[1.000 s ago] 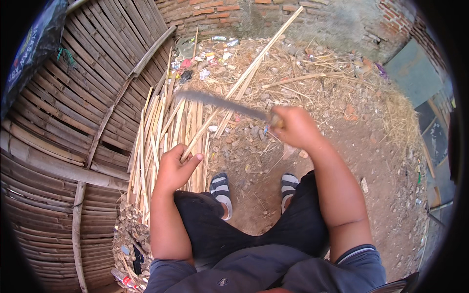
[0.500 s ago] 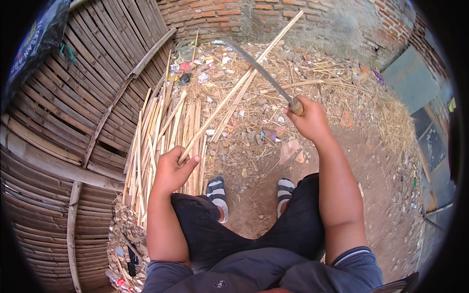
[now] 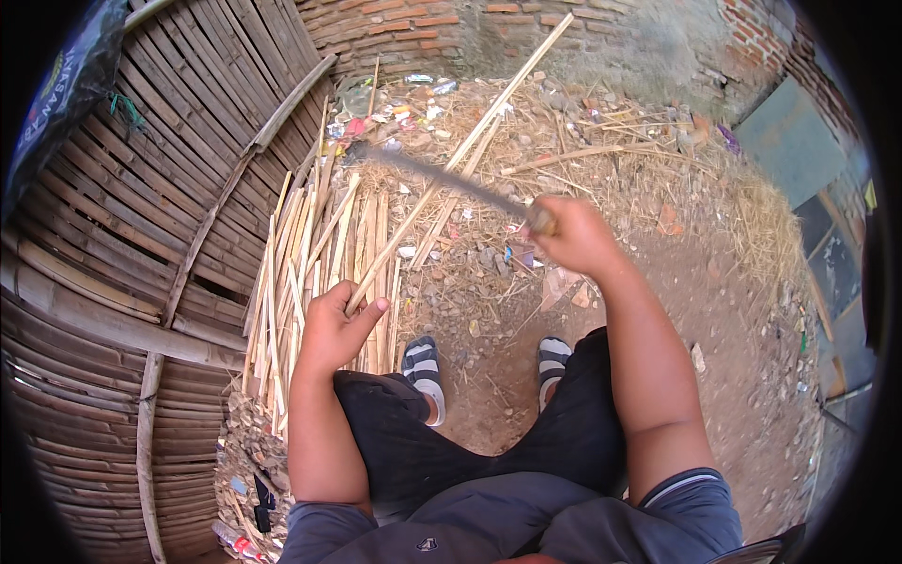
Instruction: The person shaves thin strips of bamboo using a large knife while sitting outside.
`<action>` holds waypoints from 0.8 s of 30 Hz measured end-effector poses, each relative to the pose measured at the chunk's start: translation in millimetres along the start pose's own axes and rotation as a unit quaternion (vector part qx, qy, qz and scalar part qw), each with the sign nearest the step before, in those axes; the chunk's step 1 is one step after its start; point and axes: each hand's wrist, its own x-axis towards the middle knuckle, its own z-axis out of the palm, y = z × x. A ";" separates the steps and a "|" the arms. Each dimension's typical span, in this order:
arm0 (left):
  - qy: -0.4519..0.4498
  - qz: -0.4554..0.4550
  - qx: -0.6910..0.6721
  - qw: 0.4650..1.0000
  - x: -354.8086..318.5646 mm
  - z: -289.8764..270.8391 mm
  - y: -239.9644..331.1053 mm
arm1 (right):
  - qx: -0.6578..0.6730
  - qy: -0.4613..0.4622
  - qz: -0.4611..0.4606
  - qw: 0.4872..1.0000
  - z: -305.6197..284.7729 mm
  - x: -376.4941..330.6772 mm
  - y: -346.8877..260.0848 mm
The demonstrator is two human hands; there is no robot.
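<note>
Near its lower end, a long pale bamboo strip (image 3: 427, 199) is gripped by my left hand (image 3: 340, 324), fingers wrapped round it. The strip slants away up to the right, its far end near the brick wall. My right hand (image 3: 570, 235) is closed on the wooden handle of a machete (image 3: 451, 180). Its long dark blade, blurred by motion, points up-left and crosses over the strip; whether it touches the strip I cannot tell. Another strip (image 3: 456, 202) lies on the ground just beneath. Many cut bamboo strips (image 3: 362, 230) lie piled beyond and left of my left hand.
A slatted bamboo wall (image 3: 188, 169) rises at the left, and a brick wall (image 3: 526, 47) stands at the back. Litter, stones and dry straw (image 3: 761, 226) cover the ground ahead. A plastic bottle (image 3: 235, 540) lies at lower left. Grey panels (image 3: 794, 141) lean at the right.
My right hand has swung the machete down and to the left, bringing the blade lower across the strip. My left hand and the strip have barely moved.
</note>
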 end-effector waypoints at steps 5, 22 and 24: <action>-0.018 -0.018 0.031 0.999 0.0 0.5 9.7 | 0.024 0.087 0.091 0.992 -10.9 6.3 19.7; 0.000 0.020 0.012 1.000 0.1 -0.3 0.1 | -0.023 0.123 0.110 0.986 -18.6 2.7 18.4; -0.005 0.024 0.023 0.999 1.9 0.6 0.9 | -0.019 0.146 0.133 0.980 -19.2 2.8 28.1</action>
